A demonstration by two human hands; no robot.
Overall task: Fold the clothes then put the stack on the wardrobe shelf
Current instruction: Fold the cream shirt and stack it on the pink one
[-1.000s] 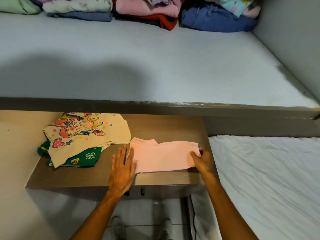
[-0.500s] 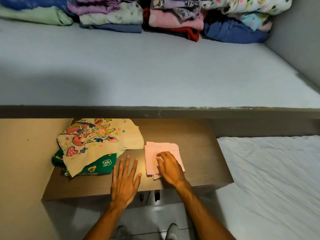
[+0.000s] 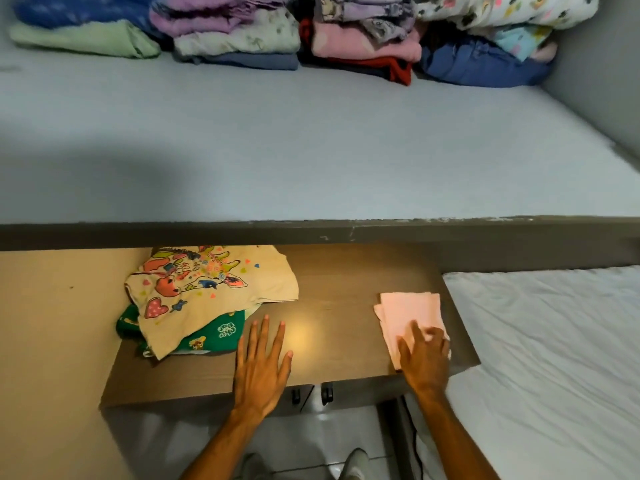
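A small pink cloth (image 3: 408, 311) lies folded into a compact rectangle near the right end of the brown wooden table (image 3: 332, 282). My right hand (image 3: 424, 358) rests flat on its near edge, fingers spread. My left hand (image 3: 261, 365) lies flat on the bare table, holding nothing. To the left sits an unfolded cream shirt with colourful prints (image 3: 207, 292) on top of a green garment (image 3: 214, 336). Above the table runs the grey wardrobe shelf (image 3: 311, 143).
Several stacks of folded clothes (image 3: 346, 32) line the back of the shelf. A bed with a white sheet (image 3: 554, 358) is at the right, against the table. A beige wall is at the left. The floor and my feet show below.
The pink cloth went from spread out to folded small, then slid right to the table's right end under my right hand. My left hand stayed on the table.
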